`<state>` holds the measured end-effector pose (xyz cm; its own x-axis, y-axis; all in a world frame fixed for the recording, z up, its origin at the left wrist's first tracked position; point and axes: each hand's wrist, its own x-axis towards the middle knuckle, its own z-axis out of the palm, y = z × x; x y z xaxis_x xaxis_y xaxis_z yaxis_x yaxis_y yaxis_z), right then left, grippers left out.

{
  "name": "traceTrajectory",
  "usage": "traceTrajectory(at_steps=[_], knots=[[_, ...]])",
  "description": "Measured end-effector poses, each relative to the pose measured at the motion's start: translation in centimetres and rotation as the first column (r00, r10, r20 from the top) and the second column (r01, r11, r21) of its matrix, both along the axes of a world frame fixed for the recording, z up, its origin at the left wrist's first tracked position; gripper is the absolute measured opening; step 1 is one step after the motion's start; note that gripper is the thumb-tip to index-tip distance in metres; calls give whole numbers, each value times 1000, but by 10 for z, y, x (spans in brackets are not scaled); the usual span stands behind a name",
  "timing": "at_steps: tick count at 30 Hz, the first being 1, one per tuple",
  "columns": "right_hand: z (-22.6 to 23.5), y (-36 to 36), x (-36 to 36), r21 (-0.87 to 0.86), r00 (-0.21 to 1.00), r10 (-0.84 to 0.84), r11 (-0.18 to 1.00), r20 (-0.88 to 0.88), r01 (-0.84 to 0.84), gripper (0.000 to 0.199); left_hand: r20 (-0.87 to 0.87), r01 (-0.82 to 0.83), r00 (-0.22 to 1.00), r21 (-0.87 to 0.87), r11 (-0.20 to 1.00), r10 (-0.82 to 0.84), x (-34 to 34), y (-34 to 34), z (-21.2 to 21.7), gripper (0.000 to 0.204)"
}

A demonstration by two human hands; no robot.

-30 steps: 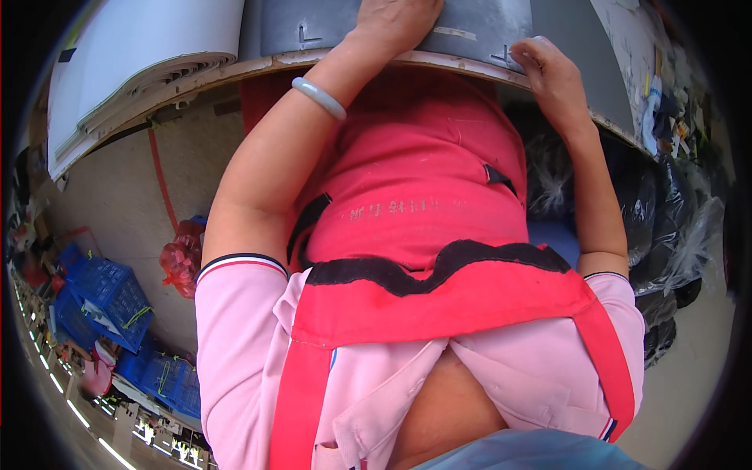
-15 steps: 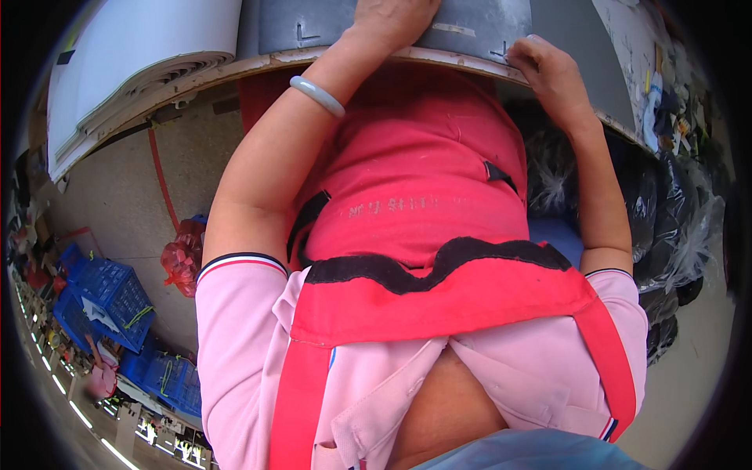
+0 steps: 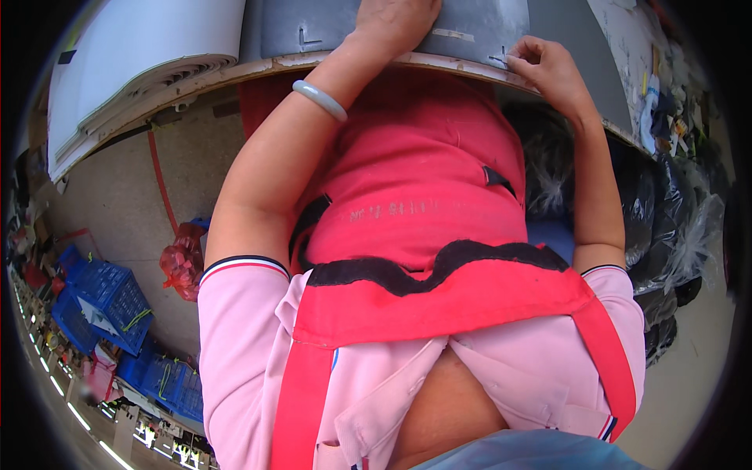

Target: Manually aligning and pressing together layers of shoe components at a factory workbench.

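Note:
My left hand (image 3: pixel 395 25) rests at the table's near side on a dark grey sheet or board (image 3: pixel 486 23); its fingers run past the upper picture edge and cannot be seen. A pale bangle (image 3: pixel 319 99) circles the left wrist. To the right, my right hand (image 3: pixel 547 70) is at the near edge of the same grey surface. Its thumb and forefinger come together in a pinch beside a small dark corner mark (image 3: pixel 499 56). Whatever lies between those fingertips is too small to make out. Another L-shaped mark (image 3: pixel 309 37) shows left of my left forearm.
A thick stack of large white sheets (image 3: pixel 157 70), curled at the edge, lies on the table's left. Black plastic bags (image 3: pixel 658 204) stand below on the right. Blue crates (image 3: pixel 110 294) and a red plastic bag (image 3: pixel 182 262) are on the left floor. My red apron touches the table edge.
My right hand has turned slightly, and a gap now shows inside its curled fingers while the tips stay near the corner mark. My left hand is nearly still.

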<state>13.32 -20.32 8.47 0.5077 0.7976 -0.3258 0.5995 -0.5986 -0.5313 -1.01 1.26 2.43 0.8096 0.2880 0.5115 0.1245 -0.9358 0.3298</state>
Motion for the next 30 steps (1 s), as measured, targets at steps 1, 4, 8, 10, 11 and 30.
traceTrajectory(at_steps=[1, 4, 8, 10, 11, 30], knots=[[1, 4, 3, 5, 1000, 4, 1000, 5, -4, 24, 6, 1, 1000, 1, 1000, -1, 0, 0, 1, 12], [2, 27, 16, 285, 999, -42, 958, -3, 42, 19, 14, -11, 1000, -1, 1000, 11, -4, 2, -1, 13], [-29, 58, 72, 400, 982, -152, 911, 113, 95, 21, -60, -54, 997, -8, 999, 54, 0, -2, -11, 32], [-35, 77, 86, 410, 962, -182, 908, 202, 86, 22, -118, -93, 989, 13, 996, 94, -1, -6, -13, 36], [-37, 85, 90, 406, 938, -211, 910, 275, 86, 22, -142, -100, 985, 4, 995, 100, -3, -7, -12, 37], [-13, 128, 93, 287, 891, -273, 942, 362, 172, 18, -92, -78, 993, -53, 996, 73, 1, -3, -16, 37]])
